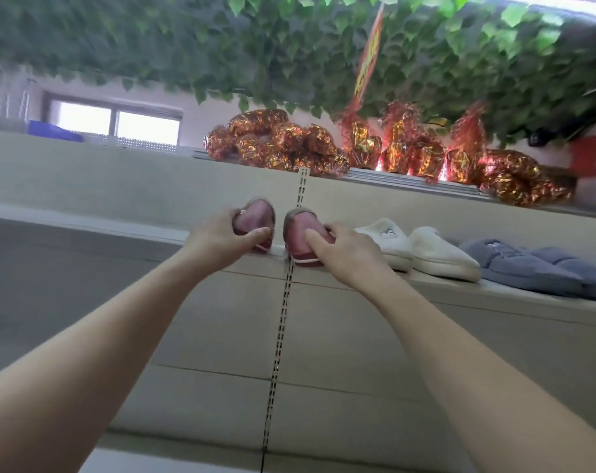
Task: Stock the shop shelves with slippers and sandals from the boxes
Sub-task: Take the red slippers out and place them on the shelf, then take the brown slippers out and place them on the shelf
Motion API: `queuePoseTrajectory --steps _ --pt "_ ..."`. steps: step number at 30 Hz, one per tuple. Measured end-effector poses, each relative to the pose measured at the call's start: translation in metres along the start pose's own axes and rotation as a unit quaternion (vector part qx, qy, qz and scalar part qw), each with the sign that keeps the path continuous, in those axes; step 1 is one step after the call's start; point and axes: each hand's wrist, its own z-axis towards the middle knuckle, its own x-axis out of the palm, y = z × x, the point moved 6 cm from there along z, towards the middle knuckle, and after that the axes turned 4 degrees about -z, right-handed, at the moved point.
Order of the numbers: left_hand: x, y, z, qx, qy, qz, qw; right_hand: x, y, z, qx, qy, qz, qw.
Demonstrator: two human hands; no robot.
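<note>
Both my arms reach up to a high beige shelf (460, 291). My left hand (221, 238) grips the left pink slipper (257, 220), whose heel sits at the shelf's front edge. The right pink slipper (301, 238), with a white stripe on its sole, is held by my right hand (344, 250) and rests on the shelf just right of the slotted upright. To the right on the same shelf stand a pair of white slippers (426, 250) and a pair of blue-grey slippers (535, 268). No boxes are in view.
A slotted metal upright (279, 336) runs down the beige back panel between my arms. Red and gold foil decorations (358, 145) lie on top of the unit. Green leaf garlands (289, 46) hang overhead. A window (115, 124) is at the far left.
</note>
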Motion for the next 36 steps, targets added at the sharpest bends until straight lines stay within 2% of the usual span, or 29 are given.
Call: queuePoseTrajectory --steps 4,9,17,22,29,32,36 --pt "0.008 0.010 0.008 0.022 -0.041 0.120 0.992 0.017 0.005 0.024 0.010 -0.045 -0.017 0.999" --pt "0.021 0.016 0.016 0.078 -0.044 0.150 0.985 0.034 0.011 0.046 -0.017 -0.068 -0.027 0.997" --pt "0.031 0.020 0.025 0.090 -0.066 0.160 0.981 0.046 0.009 0.057 -0.029 -0.076 -0.016 0.997" --pt "0.032 0.024 0.019 0.106 -0.048 0.187 0.975 0.043 0.007 0.048 -0.097 -0.087 -0.080 0.988" --pt "0.032 0.004 -0.056 0.238 -0.099 0.251 0.933 0.035 -0.021 -0.019 -0.217 -0.135 -0.156 0.954" --pt "0.047 0.002 -0.108 0.247 -0.096 0.249 0.932 0.032 -0.047 -0.068 -0.255 -0.156 -0.179 0.937" --pt "0.089 0.011 -0.193 0.224 -0.066 0.231 0.945 0.049 -0.105 -0.157 -0.275 -0.150 -0.162 0.936"
